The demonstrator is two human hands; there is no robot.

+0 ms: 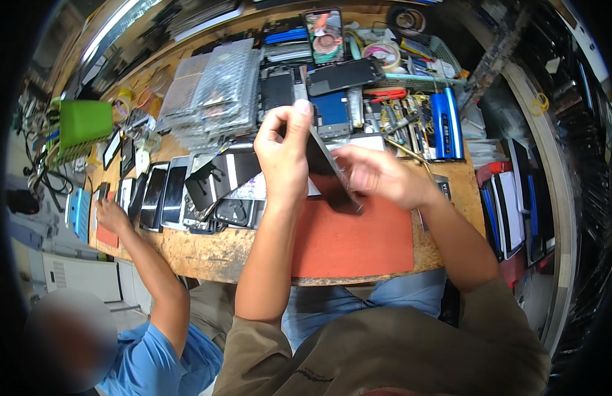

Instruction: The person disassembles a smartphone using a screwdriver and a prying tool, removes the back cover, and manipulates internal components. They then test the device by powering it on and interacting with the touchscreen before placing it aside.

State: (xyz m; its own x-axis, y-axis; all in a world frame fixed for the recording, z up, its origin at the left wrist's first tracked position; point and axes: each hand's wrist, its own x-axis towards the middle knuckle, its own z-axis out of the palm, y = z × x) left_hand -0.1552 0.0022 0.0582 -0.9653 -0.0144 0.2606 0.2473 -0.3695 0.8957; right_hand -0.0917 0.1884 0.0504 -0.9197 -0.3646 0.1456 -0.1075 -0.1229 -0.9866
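Note:
My left hand point(284, 155) is closed on a dark, flat phone screen panel point(328, 175), its thumb on the upper end. The panel is held tilted, nearly edge-on, above a red-orange mat point(359, 237). My right hand point(388, 177) is at the panel's right edge, slightly blurred, with its fingers apart. Whether its fingertips touch the edge is hard to make out. Behind my hands lie more dark phone panels point(345, 76) and a blue panel point(331, 112).
Bubble-wrapped stacks point(217, 86) stand at the back left, near a green basket point(85, 122). Phones point(174, 191) line the left of the wooden bench point(217, 254). Tools and two blue cylinders point(448, 125) are at the right. A co-worker's hand point(111, 214) works at far left.

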